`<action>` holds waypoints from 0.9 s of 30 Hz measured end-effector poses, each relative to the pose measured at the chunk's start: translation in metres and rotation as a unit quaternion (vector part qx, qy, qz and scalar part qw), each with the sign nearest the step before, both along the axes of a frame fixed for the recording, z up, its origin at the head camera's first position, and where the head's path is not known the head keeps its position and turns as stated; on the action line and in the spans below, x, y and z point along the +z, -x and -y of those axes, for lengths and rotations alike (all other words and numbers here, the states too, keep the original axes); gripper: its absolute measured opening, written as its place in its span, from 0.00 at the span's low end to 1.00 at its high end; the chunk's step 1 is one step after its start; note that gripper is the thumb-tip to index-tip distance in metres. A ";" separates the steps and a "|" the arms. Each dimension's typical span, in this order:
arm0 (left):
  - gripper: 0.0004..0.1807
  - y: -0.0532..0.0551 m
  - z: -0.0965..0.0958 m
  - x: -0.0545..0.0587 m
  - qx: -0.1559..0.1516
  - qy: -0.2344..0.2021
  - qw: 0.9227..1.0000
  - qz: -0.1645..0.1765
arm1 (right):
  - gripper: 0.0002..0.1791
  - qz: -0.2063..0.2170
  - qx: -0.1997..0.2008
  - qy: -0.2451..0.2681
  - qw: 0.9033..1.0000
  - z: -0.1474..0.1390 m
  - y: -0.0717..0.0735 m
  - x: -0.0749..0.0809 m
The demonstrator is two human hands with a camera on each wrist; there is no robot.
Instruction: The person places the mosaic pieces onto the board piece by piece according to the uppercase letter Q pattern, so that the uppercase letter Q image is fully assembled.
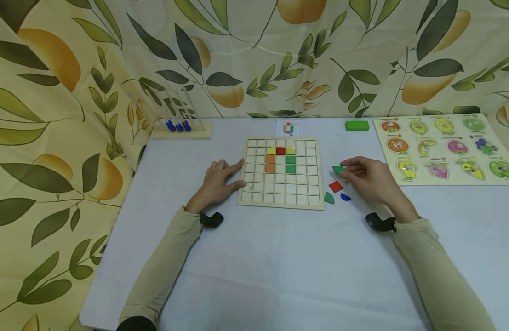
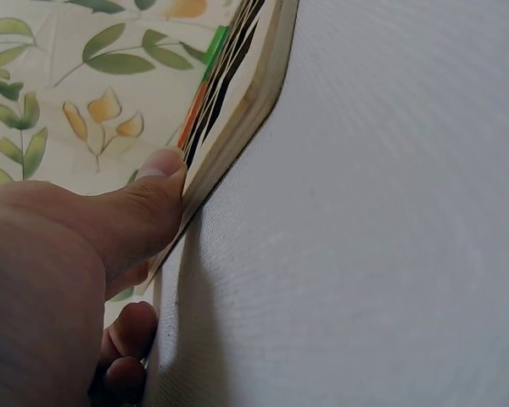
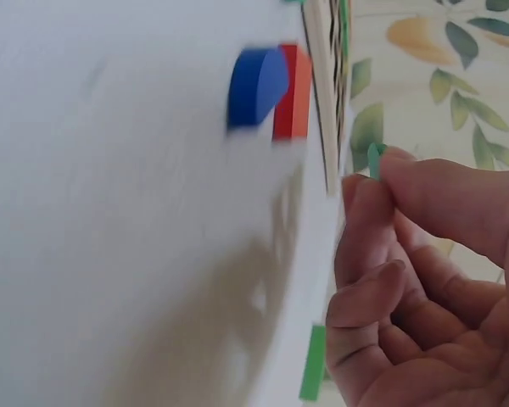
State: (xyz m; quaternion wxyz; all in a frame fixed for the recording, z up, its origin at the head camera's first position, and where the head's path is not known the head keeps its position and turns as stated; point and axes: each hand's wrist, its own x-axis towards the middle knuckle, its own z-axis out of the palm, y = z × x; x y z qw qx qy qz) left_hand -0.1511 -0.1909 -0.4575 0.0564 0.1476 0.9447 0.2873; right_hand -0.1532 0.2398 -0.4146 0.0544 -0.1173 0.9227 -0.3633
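Note:
My right hand (image 1: 368,178) pinches a small green piece (image 1: 338,169) between thumb and forefinger, just right of the wooden grid board (image 1: 275,200). In the right wrist view only the thin edge of this green piece (image 3: 374,161) shows. My left hand (image 1: 216,184) touches the board's left edge with extended thumb and forefinger; its other fingers are bent. On the board, a red square (image 1: 280,151) lies between two yellow pieces (image 1: 271,151), above orange squares (image 1: 270,163) and green squares (image 1: 290,164). Beside the board lie a red piece (image 1: 335,186), a green quarter-round (image 1: 329,197) and a blue half-round (image 1: 345,196).
A small pattern card (image 1: 295,128) lies behind the board. Back left stands a wooden peg stand (image 1: 159,133) with blue and purple beads. A green block (image 1: 357,126) and a fruit-picture board (image 1: 415,149) lie back right. Leaf-print cloth (image 1: 246,59) hangs behind the white table (image 1: 254,266).

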 end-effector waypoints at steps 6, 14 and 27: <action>0.39 0.000 0.001 -0.001 -0.004 0.003 1.000 -0.002 | 0.19 0.024 -0.004 0.049 0.999 0.014 0.006 -0.002; 0.40 0.000 0.001 0.002 -0.005 0.002 1.000 -0.001 | 0.22 0.052 -0.002 0.075 0.996 0.039 0.013 -0.001; 0.39 0.001 0.000 0.001 -0.006 -0.001 1.000 -0.005 | 0.17 0.072 0.049 0.105 0.991 0.083 0.020 -0.008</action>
